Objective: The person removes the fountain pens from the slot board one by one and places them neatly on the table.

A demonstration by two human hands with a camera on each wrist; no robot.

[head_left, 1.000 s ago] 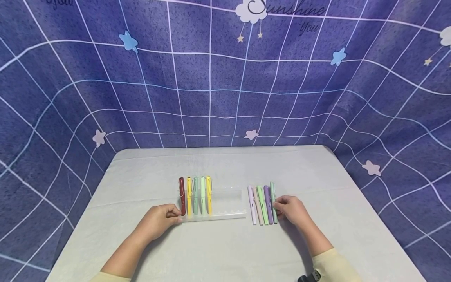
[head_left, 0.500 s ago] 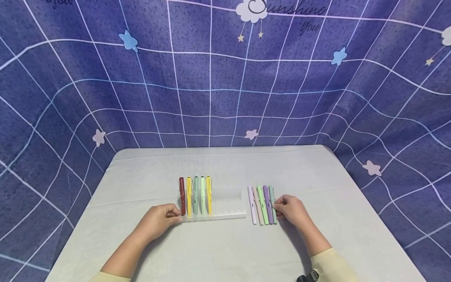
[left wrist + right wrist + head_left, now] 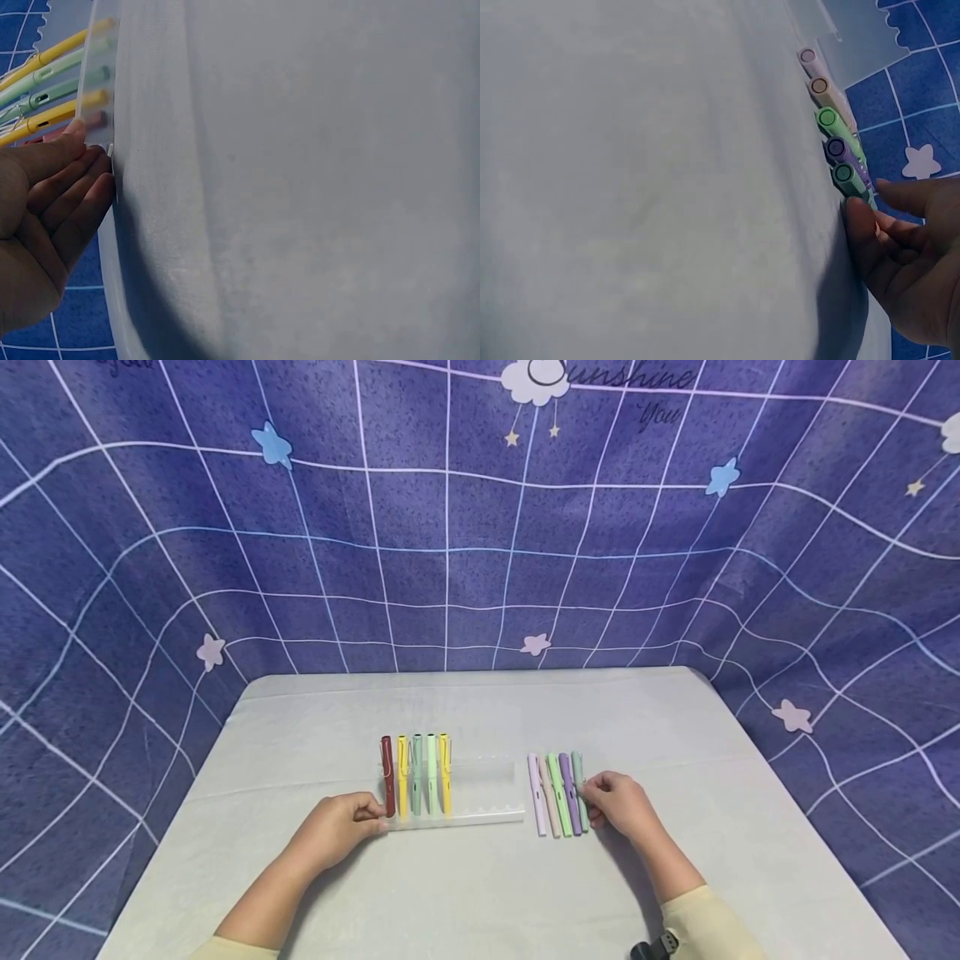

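My left hand point(image 3: 337, 828) pinches the near left corner of a clear plastic pen rack point(image 3: 487, 817), thumb on its front lip in the left wrist view. Standing side by side in the rack's left half are a dark red pen point(image 3: 387, 777), a yellow pen point(image 3: 402, 777), a grey-green pen point(image 3: 417, 777), a mint pen point(image 3: 432, 777) and another yellow pen point(image 3: 446, 777). To the right of the rack, my right hand point(image 3: 624, 806) holds a teal pen point(image 3: 845, 175) between thumb and fingers. That pen lies at the right end of a row on the table.
Beside the teal pen lie a purple pen point(image 3: 568, 785), a bright green pen point(image 3: 556, 781), a beige pen point(image 3: 550, 797) and a lilac pen point(image 3: 536, 785). The white-covered table point(image 3: 450, 893) meets a blue grid-patterned curtain point(image 3: 480, 577) at the back and sides.
The teal pen has turned in my right fingers: its clip stood out on the right side before. Its top has shifted slightly left, close to the purple pen. My left hand stays put.
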